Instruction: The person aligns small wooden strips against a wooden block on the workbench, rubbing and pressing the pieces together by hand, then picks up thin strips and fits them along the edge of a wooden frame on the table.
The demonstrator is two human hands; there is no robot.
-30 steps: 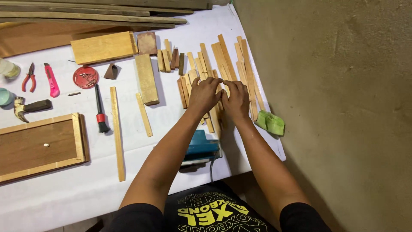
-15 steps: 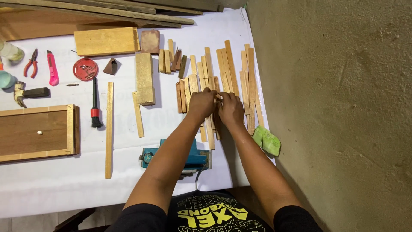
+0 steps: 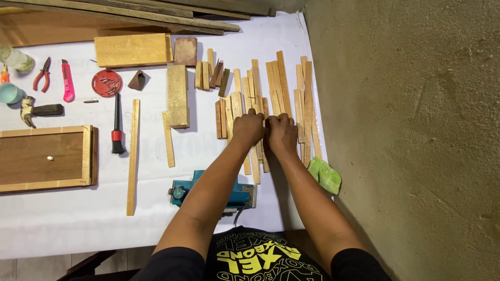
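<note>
Wooden strips (image 3: 271, 99) lie side by side in a loose row on the right part of the white-covered tabletop (image 3: 78, 229), their long edges mostly parallel and pointing away from the person; both hands rest on the middle of this row. The left hand (image 3: 248, 127) and the right hand (image 3: 282, 132) sit knuckle to knuckle, fingers curled down over the same few strips; each grip reads as closed on the strips beneath it, though the fingertips are hidden under the hands.

Compared with a second ago, the hands sit closer together and the strips under them appear drawn into a tighter bundle; the outer strips at the right edge have kept their positions. The judgement follows that the pieces are being gathered and aligned, not lifted: no strip is clear of the cloth.

Near the person's forearms a blue power planer (image 3: 229, 195) rests on the cloth; a green rag (image 3: 325, 175) lies at the tabletop's right edge, just beside the longest strips. Left of the row stand a short thick block (image 3: 177, 96), a wider plank (image 3: 133, 49), a long thin batten (image 3: 133, 156), a black-handled brush (image 3: 117, 125), a red round disc (image 3: 107, 83), a pink utility knife (image 3: 67, 80), pliers (image 3: 42, 73), a hammer (image 3: 39, 110) and a framed panel (image 3: 44, 158); all are well apart from the hands.
</note>
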